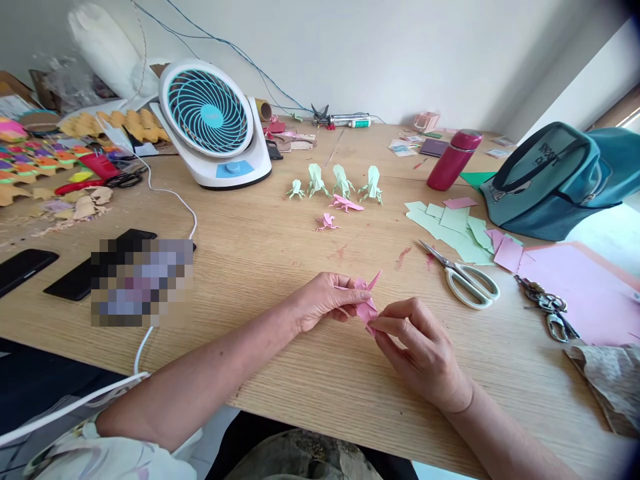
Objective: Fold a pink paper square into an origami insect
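A pink folded paper figure (367, 310) is held between both hands above the front of the wooden table. My left hand (334, 297) pinches its upper part, with thin pointed paper ends sticking out around the fingers. At its lower end, my right hand (420, 347) grips the paper between thumb and forefinger. Beyond the hands stand several pale green origami figures (341, 180) in a row. Two finished-looking pink origami figures, one long (346, 203) and one small (327, 222), lie in front of that row.
Open-handled scissors (467, 277) lie to the right, near green paper pieces (453, 223), pink sheets (580, 287) and keys (549, 307). Behind them are a red flask (454, 160) and a teal bag (560, 180). A white fan (215, 127) stands back left; a black phone (25, 270) lies far left.
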A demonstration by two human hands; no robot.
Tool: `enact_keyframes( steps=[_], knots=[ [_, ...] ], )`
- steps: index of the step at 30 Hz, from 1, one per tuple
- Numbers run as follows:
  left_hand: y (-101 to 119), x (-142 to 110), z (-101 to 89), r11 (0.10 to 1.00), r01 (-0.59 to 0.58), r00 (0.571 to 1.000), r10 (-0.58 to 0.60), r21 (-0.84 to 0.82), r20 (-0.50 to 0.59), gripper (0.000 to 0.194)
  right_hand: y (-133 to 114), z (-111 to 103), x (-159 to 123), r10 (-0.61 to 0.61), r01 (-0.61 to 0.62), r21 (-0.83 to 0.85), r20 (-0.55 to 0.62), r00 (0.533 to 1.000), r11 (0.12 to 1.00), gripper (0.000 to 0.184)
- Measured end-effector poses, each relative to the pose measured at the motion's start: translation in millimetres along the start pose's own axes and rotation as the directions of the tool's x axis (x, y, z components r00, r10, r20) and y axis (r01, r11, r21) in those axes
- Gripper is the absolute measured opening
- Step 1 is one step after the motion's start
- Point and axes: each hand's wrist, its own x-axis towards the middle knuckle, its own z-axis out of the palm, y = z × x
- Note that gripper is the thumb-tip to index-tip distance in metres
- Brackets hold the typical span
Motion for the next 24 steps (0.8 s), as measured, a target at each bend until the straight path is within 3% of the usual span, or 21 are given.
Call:
enact_keyframes(
  steps=[7,12,18,24],
  knots=[
    [1.7,-1.2,-0.1,0.997,-0.032,0.999,0.031,0.068,0.017,0.042,0.9,-0.8,-0.9,-0.076,0.076,-0.022,0.011,0.997,0.997,0.027],
    [1.9,-1.7,-0.9,0.989,-0.067,0.998,0.066,0.129,0.016,0.040,0.4,-1.2,0.0,-0.049,0.048,0.037,0.044,0.998,0.998,0.027],
    [-0.3,0.8,-1.2,0.984,-0.125,0.992,0.127,0.123,-0.006,0.035,-2.3,2.8,4.3,0.157,-0.154,0.227,0.004,0.988,0.962,0.017],
    [1.8,-1.1,0.0,0.979,-0.162,0.987,0.162,0.123,0.007,0.032,-0.3,4.0,6.4,0.304,-0.341,0.453,0.154,0.940,0.824,0.010]
  ],
)
